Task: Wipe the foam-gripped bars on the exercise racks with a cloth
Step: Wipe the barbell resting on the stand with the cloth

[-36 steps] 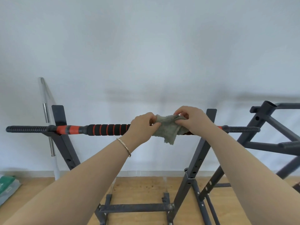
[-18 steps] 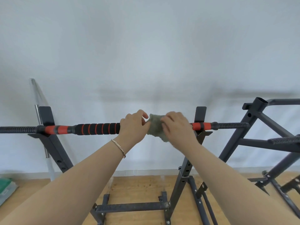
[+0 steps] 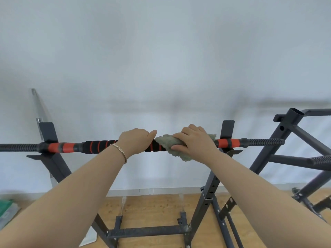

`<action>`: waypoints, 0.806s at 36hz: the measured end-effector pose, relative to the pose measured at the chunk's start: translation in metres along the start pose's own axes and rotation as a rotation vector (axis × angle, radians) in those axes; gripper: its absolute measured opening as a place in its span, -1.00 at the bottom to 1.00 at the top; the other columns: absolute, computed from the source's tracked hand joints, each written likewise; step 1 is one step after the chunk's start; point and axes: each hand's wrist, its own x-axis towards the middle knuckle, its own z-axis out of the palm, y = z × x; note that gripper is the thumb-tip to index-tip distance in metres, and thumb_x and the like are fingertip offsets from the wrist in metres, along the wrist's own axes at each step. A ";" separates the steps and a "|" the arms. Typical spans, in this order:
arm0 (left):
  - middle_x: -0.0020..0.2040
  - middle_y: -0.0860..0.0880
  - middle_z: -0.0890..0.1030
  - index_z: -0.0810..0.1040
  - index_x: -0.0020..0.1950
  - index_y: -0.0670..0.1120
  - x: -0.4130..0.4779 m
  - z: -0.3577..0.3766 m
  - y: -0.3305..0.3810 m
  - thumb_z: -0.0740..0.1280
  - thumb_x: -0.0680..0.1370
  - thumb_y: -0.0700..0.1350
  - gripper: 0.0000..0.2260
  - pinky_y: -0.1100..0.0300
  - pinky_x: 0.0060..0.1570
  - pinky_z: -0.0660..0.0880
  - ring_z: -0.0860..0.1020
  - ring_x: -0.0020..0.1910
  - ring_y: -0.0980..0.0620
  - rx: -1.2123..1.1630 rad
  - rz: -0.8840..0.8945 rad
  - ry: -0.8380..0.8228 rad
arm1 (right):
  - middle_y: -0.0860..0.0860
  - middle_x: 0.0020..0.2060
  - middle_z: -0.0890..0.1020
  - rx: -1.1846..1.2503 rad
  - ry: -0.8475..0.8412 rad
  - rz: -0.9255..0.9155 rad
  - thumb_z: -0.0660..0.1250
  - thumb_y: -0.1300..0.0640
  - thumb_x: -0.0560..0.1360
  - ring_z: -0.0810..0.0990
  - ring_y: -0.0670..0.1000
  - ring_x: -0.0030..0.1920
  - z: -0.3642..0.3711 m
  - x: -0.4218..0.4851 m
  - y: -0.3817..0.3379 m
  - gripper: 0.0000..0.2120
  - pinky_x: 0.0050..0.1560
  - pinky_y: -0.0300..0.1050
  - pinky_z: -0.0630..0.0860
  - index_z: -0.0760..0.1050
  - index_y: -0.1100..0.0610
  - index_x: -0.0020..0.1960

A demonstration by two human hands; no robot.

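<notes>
**Q:** What is closest to you?

**A:** My two forearms, reaching up from the bottom corners. There is a thin bracelet (image 3: pixel 120 152) on my left wrist. The arms cover much of the rack's (image 3: pixel 208 194) legs, and the left one hides the lower part of the left upright.

**Q:** And your hands?

**A:** My left hand (image 3: pixel 136 140) is curled over the bar (image 3: pixel 96 145), gripping the black foam with orange stripes. My right hand (image 3: pixel 192 142) is just beside it, wrapped round the grey-green cloth (image 3: pixel 167 140) with the thumb underneath. The cloth is bunched around the bar between my hands, and a ragged corner hangs below. My right hand hides the foam beneath it.

**Q:** Where does the bar sit?

**A:** It lies level across two brackets on the rack, with an orange sleeve and a ridged black end at each side.

**Q:** What is around it?

**A:** The rack's base crosspiece (image 3: pixel 148 231) rests on the wooden floor (image 3: pixel 152 208) below. A second rack (image 3: pixel 290 140) stands to the right. A green packet (image 3: pixel 5 210) lies at the left edge, and a pale pole (image 3: pixel 38 108) leans behind the left bracket. Farthest back is the plain white wall (image 3: pixel 161 51).
</notes>
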 end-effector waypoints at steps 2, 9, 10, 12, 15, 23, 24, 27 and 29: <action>-0.28 -0.04 0.42 0.17 -0.33 0.04 0.000 0.000 0.000 -0.02 0.68 0.02 -0.64 0.06 -0.13 0.44 0.45 -0.19 -0.10 -0.063 0.032 0.034 | -0.06 0.10 0.55 0.112 -0.124 0.159 0.04 -0.39 0.52 0.44 0.05 0.17 -0.011 0.002 -0.001 -0.37 0.18 0.01 0.34 0.50 -0.02 0.34; -0.12 0.12 0.58 0.60 -0.16 0.13 0.003 0.005 0.015 0.27 0.57 0.15 -0.80 0.08 0.02 0.47 0.53 -0.04 0.08 -0.352 0.248 0.116 | -0.01 -0.11 0.49 0.131 -0.411 0.449 0.16 -0.11 0.61 0.49 0.11 -0.03 -0.036 0.013 0.020 -0.71 -0.09 -0.03 0.44 0.44 -0.04 -0.23; -0.08 0.12 0.58 0.59 -0.13 0.14 0.001 0.005 0.020 0.31 0.57 0.08 -0.88 0.12 0.04 0.47 0.52 0.00 0.09 -0.422 0.262 0.144 | -0.05 -0.06 0.51 0.247 -0.389 0.471 0.24 -0.07 0.58 0.52 0.06 -0.01 -0.038 0.013 0.021 -0.82 -0.12 -0.05 0.49 0.47 -0.03 -0.15; -0.06 0.11 0.58 0.58 -0.11 0.10 -0.003 0.002 0.029 0.31 0.58 -0.01 -0.91 0.31 -0.13 0.49 0.53 -0.02 0.11 -0.582 0.258 0.160 | -0.13 0.03 0.53 0.440 -0.321 0.480 0.33 0.02 0.51 0.54 -0.05 0.07 -0.046 0.013 0.020 -0.91 -0.13 -0.12 0.52 0.47 -0.06 0.00; -0.08 0.15 0.59 0.53 -0.04 0.09 -0.010 -0.006 0.039 0.24 0.62 -0.01 -0.90 0.43 -0.41 0.45 0.57 -0.14 0.12 -0.743 0.215 0.111 | -0.19 0.14 0.56 0.675 -0.242 0.521 0.35 0.10 0.50 0.57 -0.16 0.10 -0.056 0.015 0.017 -0.71 0.05 -0.16 0.51 0.44 -0.10 0.19; -0.13 0.09 0.66 0.53 -0.02 0.10 -0.025 -0.027 0.047 0.22 0.63 -0.03 -0.89 0.05 -0.27 0.58 0.58 -0.25 0.07 -0.949 0.174 0.109 | -0.20 -0.02 0.64 0.733 -0.435 0.411 0.36 0.18 0.46 0.65 -0.05 -0.13 -0.069 0.015 0.000 -0.35 -0.11 -0.09 0.62 0.31 -0.23 0.47; -0.13 0.10 0.66 0.54 -0.02 0.10 -0.028 -0.029 0.047 0.24 0.63 -0.04 -0.90 0.11 -0.36 0.57 0.57 -0.30 0.11 -0.949 0.179 0.121 | -0.17 -0.08 0.64 0.730 -0.443 0.399 0.35 0.20 0.46 0.63 -0.07 -0.25 -0.070 0.014 -0.002 -0.42 -0.24 -0.14 0.59 0.41 -0.25 0.38; -0.11 0.12 0.66 0.58 -0.03 0.07 -0.036 -0.033 0.048 0.29 0.60 -0.09 -0.91 0.33 -0.44 0.44 0.55 -0.34 0.25 -0.897 0.191 0.194 | -0.11 -0.41 0.56 0.688 -0.446 0.391 0.33 0.24 0.46 0.53 -0.08 -0.43 -0.071 0.007 -0.008 -0.70 -0.34 -0.15 0.49 0.58 -0.18 -0.21; -0.10 0.14 0.66 0.60 -0.05 0.11 -0.039 -0.032 0.047 0.34 0.56 -0.08 -0.91 0.25 -0.31 0.55 0.61 -0.18 0.16 -0.882 0.159 0.220 | -0.12 -0.45 0.54 0.664 -0.401 0.418 0.36 0.23 0.46 0.56 -0.05 -0.41 -0.071 0.001 -0.008 -0.80 -0.36 -0.18 0.49 0.56 -0.02 -0.28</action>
